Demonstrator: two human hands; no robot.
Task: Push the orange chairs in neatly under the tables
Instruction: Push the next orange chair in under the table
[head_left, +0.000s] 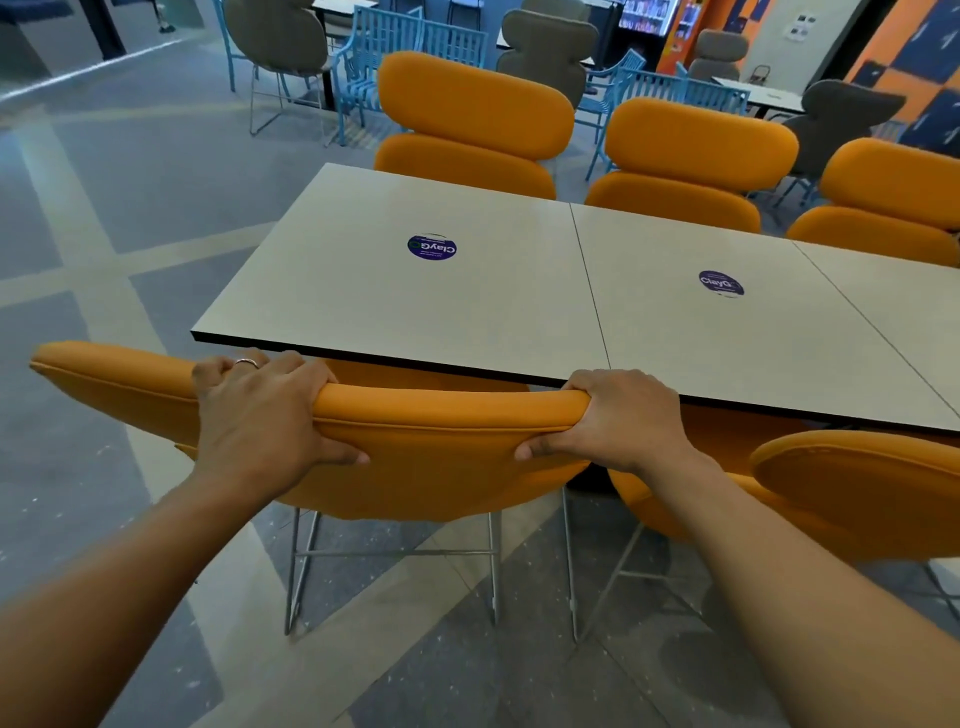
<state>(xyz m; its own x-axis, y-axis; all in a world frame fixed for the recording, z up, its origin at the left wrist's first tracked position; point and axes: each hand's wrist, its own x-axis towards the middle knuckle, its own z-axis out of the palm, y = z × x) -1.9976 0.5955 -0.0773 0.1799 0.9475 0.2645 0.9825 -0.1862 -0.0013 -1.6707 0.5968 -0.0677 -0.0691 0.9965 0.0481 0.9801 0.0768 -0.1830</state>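
Both hands are on the chair. The left hand (265, 415) and the right hand (618, 421) each clamp the top edge of the nearest orange chair (441, 436), fingers curled over the far side of the backrest and thumbs pressed into its near face. There's a ring (245, 362) on a left finger. The chair sits at the near edge of the pale table (441, 312), its backrest top just below and in front of the tabletop's dark rim, with the seat partly hidden beneath the table. Its wire legs (395, 571) stand on the patterned floor (104, 208) on the near side of the table.

Further right along that near edge, a second orange chair (857, 493) stands alongside. Across the table, three more orange chairs (472, 119) line the far edge with their backs upright against it. On the tabletop are two round purple stickers (431, 247) — one per panel. Beyond the far side of the table stand blue slatted chairs (410, 47) and grey padded chairs (280, 31).
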